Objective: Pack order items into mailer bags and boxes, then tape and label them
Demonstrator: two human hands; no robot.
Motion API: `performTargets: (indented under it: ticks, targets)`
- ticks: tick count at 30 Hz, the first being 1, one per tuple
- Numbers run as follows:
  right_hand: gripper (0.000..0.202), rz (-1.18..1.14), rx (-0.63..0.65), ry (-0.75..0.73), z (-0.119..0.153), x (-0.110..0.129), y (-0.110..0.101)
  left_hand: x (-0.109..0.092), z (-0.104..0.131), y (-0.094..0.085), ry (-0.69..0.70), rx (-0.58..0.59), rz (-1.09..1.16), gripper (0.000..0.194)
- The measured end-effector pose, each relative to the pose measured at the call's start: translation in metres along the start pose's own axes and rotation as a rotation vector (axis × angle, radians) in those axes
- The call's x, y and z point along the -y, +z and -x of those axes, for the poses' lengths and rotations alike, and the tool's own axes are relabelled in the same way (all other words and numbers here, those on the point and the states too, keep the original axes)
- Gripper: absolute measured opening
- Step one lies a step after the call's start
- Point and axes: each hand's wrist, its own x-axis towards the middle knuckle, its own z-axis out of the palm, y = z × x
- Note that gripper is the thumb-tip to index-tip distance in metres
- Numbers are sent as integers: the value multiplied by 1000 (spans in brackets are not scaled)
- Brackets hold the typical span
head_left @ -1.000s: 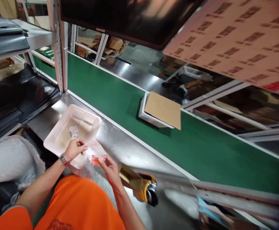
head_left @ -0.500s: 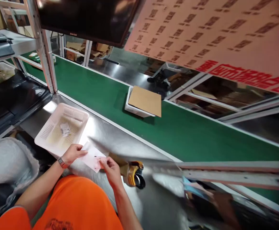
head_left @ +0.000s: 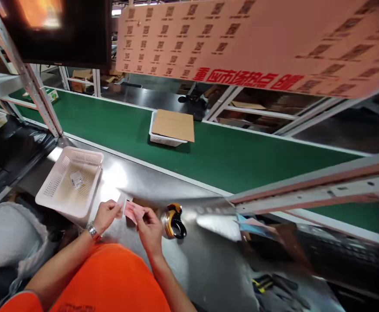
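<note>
Left hand (head_left: 106,215) and right hand (head_left: 148,225) pinch small pink-white paper slip (head_left: 129,211) over shiny steel surface (head_left: 209,260); white perforated plastic basket (head_left: 70,181) just left, yellow-black tape dispenser (head_left: 174,222) just right.

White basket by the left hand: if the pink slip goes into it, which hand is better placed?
Probably the left hand: it pinches the pink slip on the side nearer the white basket; the right hand sits farther away.
</note>
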Motion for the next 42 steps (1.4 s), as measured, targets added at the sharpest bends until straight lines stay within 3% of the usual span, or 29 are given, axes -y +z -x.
performTargets:
  ticks: [4, 7, 12, 17, 23, 29, 36, 42]
  targets:
    - [58, -147, -75, 113, 4, -4, 2, 1, 3, 20, 4, 42, 28, 51]
    - [55, -106, -97, 114, 6, -17, -7, 5, 4, 31, -7, 22, 51, 45]
    - [37, 214, -238, -162, 10, -31, -24, 6, 4, 42, 46, 24, -93, 45]
    - [29, 208, -313, -326, 15, -29, -23, 3, 0, 54, 78, 52, -185, 48]
    - [26, 255, -215, -443, 13, -29, -19, 8, -2, 69, 50, 86, -106, 47]
    - [29, 331, -165, -438, 6, -37, -20, 8, 0, 73, 65, 30, -170, 47]
    - [26, 385, -225, -560, 4, -36, -16, 2, -5, 74, 45, 76, -161, 42]
    - [27, 391, -202, -540, -1, -41, -13, 6, -4, 74, 126, 71, -63, 56]
